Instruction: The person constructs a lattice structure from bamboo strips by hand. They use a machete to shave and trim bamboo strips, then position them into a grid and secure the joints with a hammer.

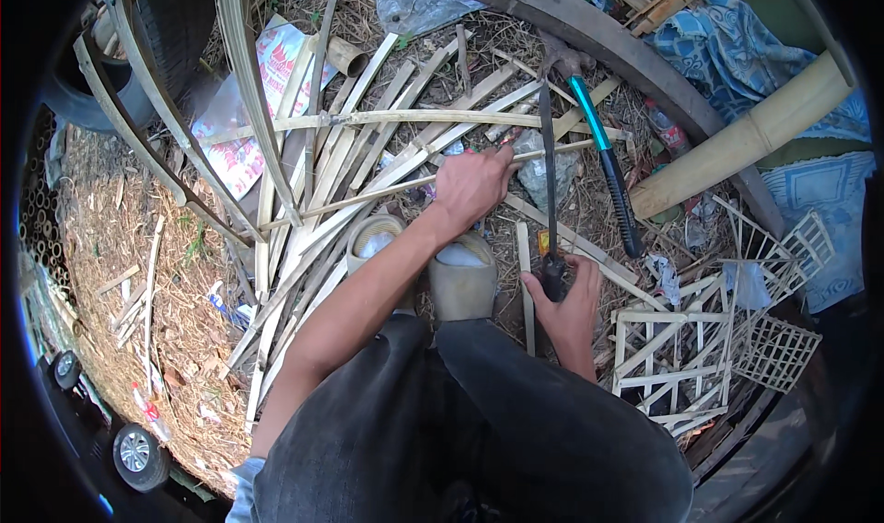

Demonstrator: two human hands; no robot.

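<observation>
My left hand [474, 187] reaches forward past my feet, its fingers closed on a thin bamboo strip [368, 195] that runs out to the left. My right hand [566, 313] has its thumb and fingers around the dark handle [553, 279] of a long, narrow-bladed knife [548, 164]. The blade points away from me and crosses over pale bamboo strips. Just right of it lies a tool with a teal and black handle [603, 155], its far end beside a dark lump. Many split bamboo strips [322, 168] fan out left of my feet.
Tall curved bamboo slats [253, 90] stand at the left. A thick bamboo pole [746, 136] slants in from the right, near blue patterned cloth [727, 53]. Small lattice frames [672, 353] lie at the lower right. A curved dark rim [645, 58] bounds the far side.
</observation>
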